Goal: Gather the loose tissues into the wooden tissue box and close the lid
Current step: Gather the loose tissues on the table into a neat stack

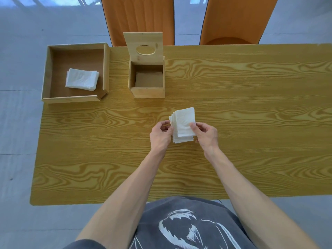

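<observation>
You hold a small stack of tissues (183,125) between both hands just above the worktop (251,105), near its middle and on your side of the wooden tissue box (147,90). The sheets are fanned slightly at the left edge, so the two-handed hold looks meant to square them up before they go in.

Your right hand (206,134) has thumb and fingers (193,127) clamped on the stack's right edge, thumb on top. Your left hand (160,134) has its fingers (166,125) curled in together against the left edge, pressing or pinching there; whether they truly grip a sheet or only steady the edge, can't tell.

The box stands well apart from the stack, toward the far edge. Its lid (143,44) is tipped up and back, oval slot facing you, so the cavity is open from above. Inside looks bare down to the bottom, no tissues seen in it, so the loading is judged not yet begun.

Left of the box, partly overhanging the worktop's left end, sits a shallow wooden tray (106,69). A second stack of tissues (81,79) lies flat in it, untouched. That one likely needs a separate trip.

Next move, as a guess: carry the held stack forward and lower it flat through the open top. The opening looks only a little wider than the stack, so loose corners could catch the rim. Lid closes last.

Two orange chairs (140,18) stand behind the worktop, out of play.
</observation>
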